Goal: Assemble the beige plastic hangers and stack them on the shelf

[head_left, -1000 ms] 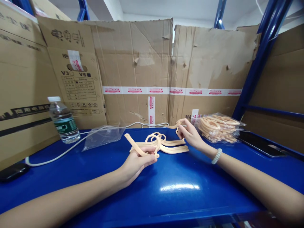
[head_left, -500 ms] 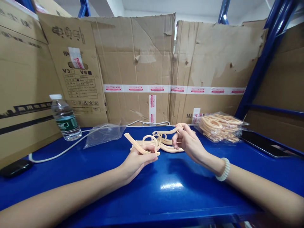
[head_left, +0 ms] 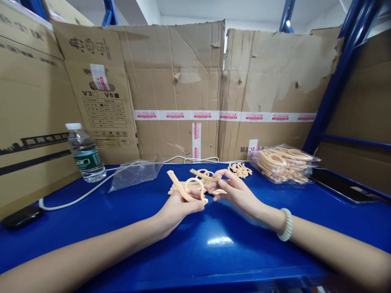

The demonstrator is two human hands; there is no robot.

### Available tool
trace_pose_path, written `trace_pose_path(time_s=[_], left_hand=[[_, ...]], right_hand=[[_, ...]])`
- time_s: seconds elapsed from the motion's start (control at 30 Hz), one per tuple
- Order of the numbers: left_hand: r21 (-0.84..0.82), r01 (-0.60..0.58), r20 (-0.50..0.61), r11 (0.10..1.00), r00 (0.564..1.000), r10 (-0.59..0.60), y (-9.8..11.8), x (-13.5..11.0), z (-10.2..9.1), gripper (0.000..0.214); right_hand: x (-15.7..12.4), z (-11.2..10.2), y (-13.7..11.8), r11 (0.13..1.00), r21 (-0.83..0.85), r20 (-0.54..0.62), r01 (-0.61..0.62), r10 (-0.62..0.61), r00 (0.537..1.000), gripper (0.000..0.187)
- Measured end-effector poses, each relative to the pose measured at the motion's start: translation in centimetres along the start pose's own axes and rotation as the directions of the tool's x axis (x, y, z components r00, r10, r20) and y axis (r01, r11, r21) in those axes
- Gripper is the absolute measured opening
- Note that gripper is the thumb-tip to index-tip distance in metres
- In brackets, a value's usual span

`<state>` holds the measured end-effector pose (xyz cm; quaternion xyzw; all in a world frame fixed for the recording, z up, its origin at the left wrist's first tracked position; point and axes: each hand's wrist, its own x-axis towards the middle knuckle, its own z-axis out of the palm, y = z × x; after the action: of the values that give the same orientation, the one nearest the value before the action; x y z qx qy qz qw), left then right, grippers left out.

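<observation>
My left hand (head_left: 180, 208) is closed around a beige curved piece (head_left: 178, 186), which has a straight flat arm slanting up to the left and a rounded loop beside it. To its right, my right hand (head_left: 240, 193) pinches the end of another slim beige curved piece (head_left: 201, 175) between thumb and fingers. That piece points left, close above the loop and apart from it as far as I can tell. Behind both hands lies a pile of similar beige pieces (head_left: 172, 189), partly hidden. A heap of small beige bits (head_left: 241, 169) sits beyond my right hand.
At the right back, a clear bag of beige pieces (head_left: 282, 162) lies beside a black phone (head_left: 340, 185). A water bottle (head_left: 87, 156), an empty plastic bag (head_left: 134, 175), a white cable (head_left: 76, 201) and a black device (head_left: 23, 217) are leftward. Cardboard (head_left: 177, 65) walls the blue table (head_left: 183, 260).
My right hand has moved left and slightly down with its beige piece, closer to my left hand. The heap of small bits behind it has come into view. My left hand stays nearly still.
</observation>
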<state>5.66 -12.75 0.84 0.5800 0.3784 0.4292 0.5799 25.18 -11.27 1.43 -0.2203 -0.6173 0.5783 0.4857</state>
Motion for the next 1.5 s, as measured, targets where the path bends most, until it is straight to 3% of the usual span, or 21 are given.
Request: trace_pose_path(time_s=[0.3,0.47,0.57,0.73,0.97,1.23,1.5], left_hand=[[0.05,-0.084,0.072,0.995,0.994,0.08,-0.3,0.1,-0.3,0.012],[0.043,-0.049,0.016,0.998,0.999,0.048,-0.8,0.4,-0.5,0.016],[0.04,-0.028,0.04,0.999,0.999,0.026,-0.8,0.3,-0.5,0.018],[0.024,-0.011,0.057,1.0,0.998,0.009,-0.6,0.2,-0.5,0.018],[0.069,-0.067,0.11,0.995,0.992,0.059,-0.9,0.3,-0.7,0.015],[0.075,-0.042,0.067,0.996,0.997,0.036,-0.7,-0.1,-0.4,0.016],[0.0,-0.082,0.027,0.997,0.996,0.082,-0.2,-0.4,0.0,0.031]], right_hand=[[-0.4,0.5,0.3,0.992,0.045,-0.072,-0.117,0.12,0.99,0.024],[-0.5,0.7,0.7,0.99,0.072,-0.095,-0.12,0.127,0.987,0.04],[-0.4,0.7,0.8,0.991,0.052,-0.038,-0.122,0.124,0.991,0.048],[-0.1,0.4,0.8,0.994,-0.058,0.056,-0.097,0.1,0.993,0.029],[-0.2,-0.1,1.1,0.988,-0.085,0.068,-0.132,0.138,0.988,0.024],[-0.2,-0.2,0.5,0.977,-0.138,0.142,-0.165,0.184,0.973,0.023],[-0.5,-0.1,0.4,0.972,-0.22,0.133,-0.076,0.107,0.985,0.024]])
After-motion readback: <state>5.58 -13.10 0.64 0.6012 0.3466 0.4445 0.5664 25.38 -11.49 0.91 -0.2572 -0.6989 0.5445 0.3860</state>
